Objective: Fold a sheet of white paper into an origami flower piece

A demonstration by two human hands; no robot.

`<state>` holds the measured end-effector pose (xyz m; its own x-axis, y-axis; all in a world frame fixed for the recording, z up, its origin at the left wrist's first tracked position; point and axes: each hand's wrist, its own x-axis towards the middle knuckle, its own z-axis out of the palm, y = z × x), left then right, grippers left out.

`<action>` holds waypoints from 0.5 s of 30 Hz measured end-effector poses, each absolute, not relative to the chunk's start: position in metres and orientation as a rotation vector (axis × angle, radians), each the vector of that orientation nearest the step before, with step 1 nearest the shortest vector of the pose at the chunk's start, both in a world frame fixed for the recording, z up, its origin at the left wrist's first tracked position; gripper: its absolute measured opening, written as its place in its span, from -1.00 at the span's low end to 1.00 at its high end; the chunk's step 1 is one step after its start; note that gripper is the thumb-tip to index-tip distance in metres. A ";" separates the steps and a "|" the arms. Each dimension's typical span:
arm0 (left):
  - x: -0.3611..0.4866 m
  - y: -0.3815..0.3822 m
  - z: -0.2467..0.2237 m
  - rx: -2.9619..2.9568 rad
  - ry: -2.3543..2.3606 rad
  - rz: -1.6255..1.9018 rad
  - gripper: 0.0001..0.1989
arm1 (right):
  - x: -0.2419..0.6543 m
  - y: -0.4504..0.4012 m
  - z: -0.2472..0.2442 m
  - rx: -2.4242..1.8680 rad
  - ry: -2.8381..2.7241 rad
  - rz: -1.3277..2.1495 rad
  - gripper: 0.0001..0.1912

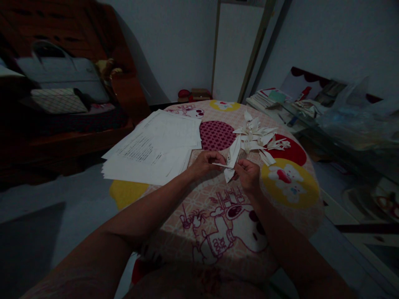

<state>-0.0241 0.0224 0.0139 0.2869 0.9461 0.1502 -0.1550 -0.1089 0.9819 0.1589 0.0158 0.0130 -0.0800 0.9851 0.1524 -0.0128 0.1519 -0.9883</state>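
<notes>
Between my two hands is a folded paper flower (pixel 233 154) with pointed white petals and some print on it. My left hand (pixel 208 162) pinches its left petal between thumb and fingers. On the other side, my right hand (pixel 248 173) has its fingers closed on the flower's lower right part. Just beyond my right hand lies a pile of similar white paper flowers (pixel 254 132). To the left of my left hand, a stack of printed paper sheets (pixel 149 149) spreads over the table.
A patterned cloth with cartoon figures covers the round table (pixel 174 232). A wooden bench (pixel 131 93) at the left bears a pale handbag (pixel 65 72). At the right, a glass-topped cabinet (pixel 307 124) holds papers and clear plastic bags (pixel 358 112).
</notes>
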 end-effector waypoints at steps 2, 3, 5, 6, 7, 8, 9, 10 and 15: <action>-0.024 0.023 0.013 1.316 0.822 1.138 -0.82 | 0.159 0.016 0.012 -1.055 -1.327 1.150 -0.66; -0.024 0.023 0.013 1.315 0.821 1.136 -0.81 | 0.159 0.017 0.011 -1.054 -1.326 1.150 -0.66; -0.024 0.023 0.012 1.327 0.822 1.132 -0.81 | 0.160 0.017 0.010 -1.045 -1.326 1.164 -0.67; -0.024 0.023 0.012 1.331 0.824 1.134 -0.81 | 0.160 0.016 0.010 -1.039 -1.328 1.175 -0.68; -0.024 0.023 0.012 1.333 0.827 1.137 -0.81 | 0.160 0.016 0.010 -1.036 -1.330 1.185 -0.69; -0.024 0.023 0.012 1.334 0.829 1.141 -0.82 | 0.160 0.016 0.010 -1.035 -1.331 1.193 -0.69; -0.024 0.023 0.012 1.333 0.832 1.148 -0.82 | 0.160 0.016 0.010 -1.036 -1.331 1.197 -0.69; -0.024 0.023 0.011 1.332 0.834 1.156 -0.81 | 0.160 0.016 0.010 -1.037 -1.334 1.196 -0.69; -0.024 0.023 0.010 1.309 0.827 1.162 -0.80 | 0.160 0.017 0.010 -1.036 -1.353 1.185 -0.71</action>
<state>-0.0245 0.0233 0.0098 0.2636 0.9527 0.1514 -0.1684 -0.1091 0.9797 0.1598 0.0168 0.0096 -0.1146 0.9824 0.1478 -0.0170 0.1468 -0.9890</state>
